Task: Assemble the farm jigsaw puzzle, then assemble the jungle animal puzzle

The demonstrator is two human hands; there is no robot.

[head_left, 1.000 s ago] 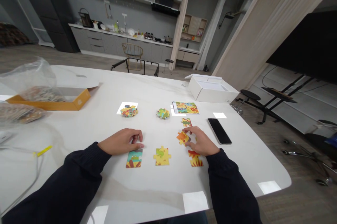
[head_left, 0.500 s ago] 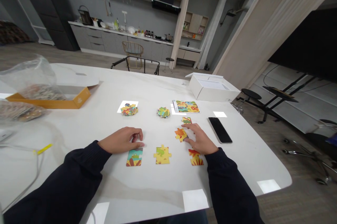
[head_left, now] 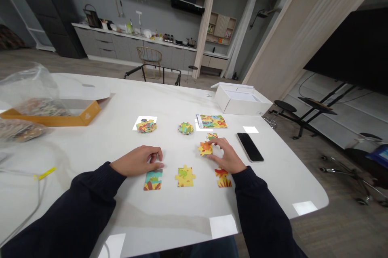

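Observation:
My right hand (head_left: pixel 226 155) pinches a yellow and orange jigsaw puzzle piece (head_left: pixel 204 148) between thumb and fingers, just above the table. Beneath that wrist lies a yellow corner piece (head_left: pixel 223 181) with red and orange leaves, partly covered by the hand. Another piece, green and yellow (head_left: pixel 211 135), sits just beyond my fingers. My left hand (head_left: pixel 141 160) rests on the table with curled fingers and a gap between thumb and forefinger, holding nothing. Right beside its thumb is a teal piece with a green animal (head_left: pixel 153 180). A yellow piece with a green crocodile (head_left: pixel 185 177) lies between the hands.
Two piles of puzzle pieces, one at left (head_left: pixel 146 126) and one in the middle (head_left: pixel 186 128), lie farther back. Near them are a picture card (head_left: pixel 213 121), a phone (head_left: pixel 250 147) and a white box (head_left: pixel 242 99). At left stands an orange box (head_left: pixel 85 116) with plastic bags.
My right hand has lifted and turned the yellow and orange puzzle piece slightly. My left hand stays in place. The whole view has shifted a little.

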